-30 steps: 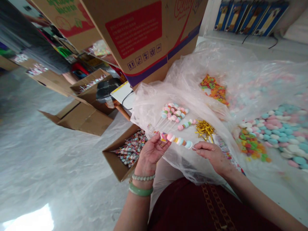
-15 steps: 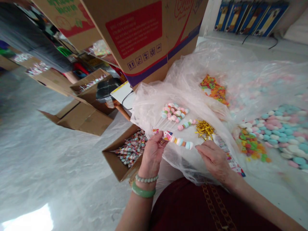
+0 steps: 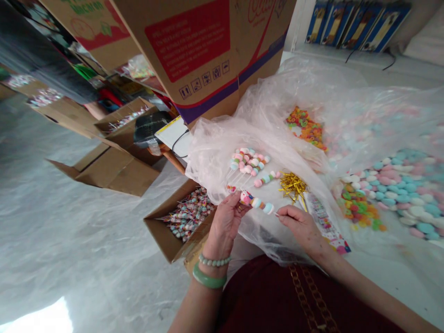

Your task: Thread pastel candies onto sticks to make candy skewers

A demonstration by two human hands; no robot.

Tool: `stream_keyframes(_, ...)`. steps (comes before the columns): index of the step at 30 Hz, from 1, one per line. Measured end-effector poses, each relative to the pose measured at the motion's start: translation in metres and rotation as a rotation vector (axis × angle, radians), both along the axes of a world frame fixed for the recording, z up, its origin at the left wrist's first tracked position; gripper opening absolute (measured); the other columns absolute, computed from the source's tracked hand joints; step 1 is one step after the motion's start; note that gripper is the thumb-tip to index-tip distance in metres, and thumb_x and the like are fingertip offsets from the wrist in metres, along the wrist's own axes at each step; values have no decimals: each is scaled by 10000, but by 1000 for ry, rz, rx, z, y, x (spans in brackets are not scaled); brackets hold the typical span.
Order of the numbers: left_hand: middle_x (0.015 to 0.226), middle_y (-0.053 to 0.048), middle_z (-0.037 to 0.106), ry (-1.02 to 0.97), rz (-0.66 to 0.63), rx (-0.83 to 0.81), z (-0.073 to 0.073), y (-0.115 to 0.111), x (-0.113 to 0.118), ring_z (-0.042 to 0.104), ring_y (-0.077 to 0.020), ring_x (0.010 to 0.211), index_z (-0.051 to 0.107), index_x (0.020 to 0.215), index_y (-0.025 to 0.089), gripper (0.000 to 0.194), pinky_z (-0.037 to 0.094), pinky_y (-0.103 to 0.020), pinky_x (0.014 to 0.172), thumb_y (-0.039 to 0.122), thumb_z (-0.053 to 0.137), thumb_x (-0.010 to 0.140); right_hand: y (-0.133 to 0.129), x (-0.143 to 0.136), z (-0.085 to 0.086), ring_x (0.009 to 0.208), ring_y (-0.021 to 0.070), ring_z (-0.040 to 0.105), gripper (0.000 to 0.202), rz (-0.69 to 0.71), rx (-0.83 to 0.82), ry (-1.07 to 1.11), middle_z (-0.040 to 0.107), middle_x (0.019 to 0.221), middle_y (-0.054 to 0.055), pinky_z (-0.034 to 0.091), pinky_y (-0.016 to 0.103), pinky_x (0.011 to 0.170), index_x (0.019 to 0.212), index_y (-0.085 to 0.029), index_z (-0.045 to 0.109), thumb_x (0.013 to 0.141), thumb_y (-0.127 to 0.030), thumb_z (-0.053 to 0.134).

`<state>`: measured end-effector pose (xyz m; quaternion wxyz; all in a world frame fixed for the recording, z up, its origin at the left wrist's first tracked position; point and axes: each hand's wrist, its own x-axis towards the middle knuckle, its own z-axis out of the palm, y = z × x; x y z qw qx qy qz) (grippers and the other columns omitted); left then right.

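My left hand [image 3: 227, 217] pinches a small printed plastic bag [image 3: 246, 198] by its mouth. One end of a marshmallow skewer [image 3: 262, 205] sits inside the bag, and several pastel pieces still show outside it. My right hand [image 3: 300, 226] is closed on the skewer's thin white stick, near its outer end. Just beyond my hands lie a bunch of marshmallow skewers [image 3: 248, 161] and a single skewer [image 3: 267, 178]. Gold twist ties [image 3: 293, 186] are heaped above my right hand. Beside that hand lie flat printed bags [image 3: 326, 224].
On the right are loose marshmallows [image 3: 398, 180] and gummy rings [image 3: 359, 208] on plastic sheeting [image 3: 222, 134]. Bagged skewers fill a carton [image 3: 163, 231] at lower left. A tall carton [image 3: 204, 55] stands behind. Another person's leg [image 3: 52, 51] is at upper left.
The marshmallow skewer has gone further into the printed bag, with fewer pieces showing outside. My hands have come a little closer together, and the view has shifted slightly.
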<state>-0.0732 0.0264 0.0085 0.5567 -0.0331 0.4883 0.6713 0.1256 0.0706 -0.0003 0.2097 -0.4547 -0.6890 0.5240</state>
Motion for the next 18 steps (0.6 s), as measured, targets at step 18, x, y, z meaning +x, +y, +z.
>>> stream_keyframes(18,746,-56,686,-6,29,57,-6,3,27,673,-178,702,639,722,123,179,553,-321,735,278,637,812,-15,-18,-10,650,141,471,130,40,134,46,510,659,-3,356,268,620,699,-184,571,802,-177,493)
